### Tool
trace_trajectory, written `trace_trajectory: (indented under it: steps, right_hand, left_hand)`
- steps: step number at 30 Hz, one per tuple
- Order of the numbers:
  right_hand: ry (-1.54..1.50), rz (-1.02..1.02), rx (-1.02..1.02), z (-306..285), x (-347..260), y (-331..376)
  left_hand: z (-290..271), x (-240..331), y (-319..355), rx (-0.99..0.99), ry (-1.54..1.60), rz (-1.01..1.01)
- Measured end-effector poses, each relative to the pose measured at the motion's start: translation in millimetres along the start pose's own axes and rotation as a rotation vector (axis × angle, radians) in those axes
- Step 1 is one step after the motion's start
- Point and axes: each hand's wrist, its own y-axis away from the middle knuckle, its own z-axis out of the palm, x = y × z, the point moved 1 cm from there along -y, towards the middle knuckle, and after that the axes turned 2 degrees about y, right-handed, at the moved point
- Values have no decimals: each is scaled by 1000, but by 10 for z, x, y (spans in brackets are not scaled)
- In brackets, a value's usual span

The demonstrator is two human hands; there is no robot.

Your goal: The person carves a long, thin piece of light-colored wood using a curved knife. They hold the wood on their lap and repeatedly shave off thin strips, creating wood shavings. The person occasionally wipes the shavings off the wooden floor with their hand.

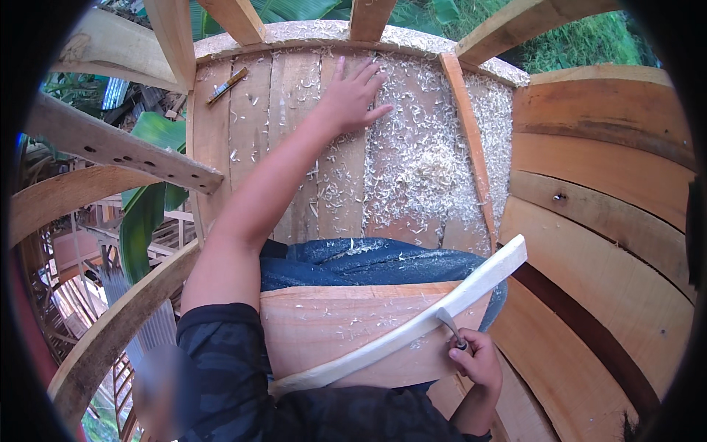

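My left hand [355, 96] reaches far forward over the plank floor [294, 184]. Its fingers are spread, and nothing is in them. My right hand [479, 361], low on the right, is closed round the handle of a small hand tool with a curved metal blade [447, 323]. That blade lies against or just over a long, pale, slightly curved wooden strip [398, 335]. The strip slants across a broad wooden board [324, 317] on my lap. Its lower left end is partly hidden by my dark shirt.
Wood shavings [434, 169] are heaped and scattered over the floor planks. A slim yellow-brown object [227, 85] lies at the far left. An orange-brown batten [471, 140] runs along the floor. Curved side planks [589, 214] rise on the right, open frame timbers [140, 144] on the left.
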Motion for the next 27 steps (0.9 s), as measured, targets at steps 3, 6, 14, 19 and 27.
trace_trajectory:
  steps: [3, 6, 14, 19, 27]
  right_hand:
    - [0, -87, 18, 32, 21, -29]
    - [5, -28, -5, 5, -1, -11]
    - [1, -16, -16, -10, 3, -3]
    - [11, -1, -16, -26, 11, -2]
    - [-1, -6, -4, -12, 12, -9]
  left_hand:
    - [-180, -67, -40, 42, 26, -89]
    - [-203, -132, -38, 87, -101, -319]
    - [-23, -225, -14, 10, 71, -25]
    - [25, -125, -64, 98, 236, 115]
    - [-260, -16, -61, 18, -219, -283]
